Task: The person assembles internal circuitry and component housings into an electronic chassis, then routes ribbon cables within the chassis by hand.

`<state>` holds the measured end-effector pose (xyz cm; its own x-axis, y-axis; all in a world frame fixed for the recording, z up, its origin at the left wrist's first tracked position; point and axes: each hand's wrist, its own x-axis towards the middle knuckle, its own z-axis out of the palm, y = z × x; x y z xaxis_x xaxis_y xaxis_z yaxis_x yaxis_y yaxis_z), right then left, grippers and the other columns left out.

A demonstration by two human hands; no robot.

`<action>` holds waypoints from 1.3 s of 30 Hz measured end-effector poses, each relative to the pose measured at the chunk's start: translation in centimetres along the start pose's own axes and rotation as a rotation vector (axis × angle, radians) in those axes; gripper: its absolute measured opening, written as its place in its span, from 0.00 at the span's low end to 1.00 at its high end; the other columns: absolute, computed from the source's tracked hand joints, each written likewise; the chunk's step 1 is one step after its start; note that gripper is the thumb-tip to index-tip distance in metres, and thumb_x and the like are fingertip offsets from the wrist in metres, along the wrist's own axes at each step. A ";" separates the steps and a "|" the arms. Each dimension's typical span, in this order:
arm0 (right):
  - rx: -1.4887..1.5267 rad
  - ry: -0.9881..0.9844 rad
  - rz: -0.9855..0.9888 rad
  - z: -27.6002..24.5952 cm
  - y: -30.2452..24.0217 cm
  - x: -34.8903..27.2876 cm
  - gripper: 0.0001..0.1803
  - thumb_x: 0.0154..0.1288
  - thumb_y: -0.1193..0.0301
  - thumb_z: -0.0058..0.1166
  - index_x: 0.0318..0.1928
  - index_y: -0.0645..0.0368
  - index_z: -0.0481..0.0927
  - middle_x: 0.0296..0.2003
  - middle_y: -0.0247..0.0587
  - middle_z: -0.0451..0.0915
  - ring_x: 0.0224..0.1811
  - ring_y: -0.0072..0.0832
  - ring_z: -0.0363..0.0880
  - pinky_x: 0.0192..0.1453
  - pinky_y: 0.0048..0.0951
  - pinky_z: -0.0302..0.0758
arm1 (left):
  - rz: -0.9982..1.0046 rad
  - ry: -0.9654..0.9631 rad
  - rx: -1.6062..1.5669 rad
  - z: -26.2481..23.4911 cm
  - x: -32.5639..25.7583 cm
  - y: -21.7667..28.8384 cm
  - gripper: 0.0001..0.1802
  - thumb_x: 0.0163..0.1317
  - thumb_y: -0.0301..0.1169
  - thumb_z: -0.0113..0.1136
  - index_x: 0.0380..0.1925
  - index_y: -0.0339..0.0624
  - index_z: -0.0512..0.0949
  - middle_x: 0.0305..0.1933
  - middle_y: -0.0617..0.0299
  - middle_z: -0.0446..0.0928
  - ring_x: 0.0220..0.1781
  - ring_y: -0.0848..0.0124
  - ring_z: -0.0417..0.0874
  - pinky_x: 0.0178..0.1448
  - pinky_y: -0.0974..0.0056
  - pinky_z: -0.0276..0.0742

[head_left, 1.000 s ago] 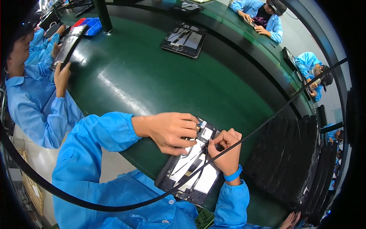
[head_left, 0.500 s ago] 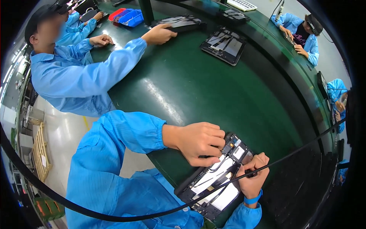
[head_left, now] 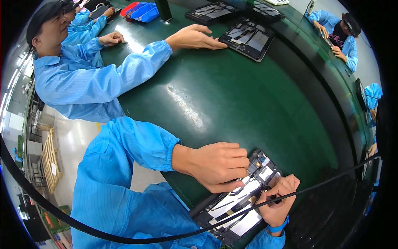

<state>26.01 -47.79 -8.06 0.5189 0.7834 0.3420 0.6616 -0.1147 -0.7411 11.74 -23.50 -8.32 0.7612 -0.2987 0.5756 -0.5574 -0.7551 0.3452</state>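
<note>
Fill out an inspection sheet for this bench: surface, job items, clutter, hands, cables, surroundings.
Surface: dark green table, glossy, with glare streaks.
Job items: opened tablet device at the near table edge, internals exposed.
Clutter: two more opened devices at the far side; red and blue trays beyond.
Hands: left hand presses on the device's upper part; right hand pinches a thin dark tool at it.
Cables: black cable sweeps across the right hand.
Surroundings: co-worker's hand touches a far device; other blue-coated people around the table.
</note>
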 end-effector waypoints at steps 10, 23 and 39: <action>0.000 -0.012 -0.004 -0.2 0.0 -0.1 0.13 0.43 0.69 0.72 0.21 0.52 0.76 0.24 0.35 0.67 0.37 0.39 0.63 0.54 0.43 0.58 | -0.005 -0.102 -0.029 -0.5 0.3 0.4 0.16 0.66 0.36 0.67 0.46 0.33 0.83 0.41 0.55 0.77 0.41 0.58 0.78 0.42 0.56 0.71; -0.007 0.005 0.002 -0.3 0.1 0.0 0.12 0.43 0.70 0.71 0.22 0.53 0.76 0.25 0.36 0.68 0.38 0.40 0.64 0.53 0.43 0.60 | -0.012 -0.125 0.060 -0.1 0.6 0.9 0.23 0.61 0.38 0.69 0.50 0.29 0.81 0.42 0.52 0.75 0.42 0.56 0.78 0.44 0.55 0.73; -0.285 0.232 0.051 -0.8 -1.1 -2.6 0.08 0.55 0.76 0.71 0.29 0.58 0.82 0.27 0.35 0.70 0.37 0.37 0.69 0.42 0.41 0.63 | 0.424 -0.016 -0.063 1.0 4.1 -3.4 0.10 0.58 0.33 0.71 0.36 0.40 0.85 0.43 0.56 0.80 0.49 0.54 0.82 0.66 0.44 0.78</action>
<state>24.38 -50.19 -7.64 0.6425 0.6165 0.4552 0.7389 -0.3409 -0.5812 17.13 -22.76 -7.87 0.4649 -0.5849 0.6647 -0.8411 -0.5262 0.1253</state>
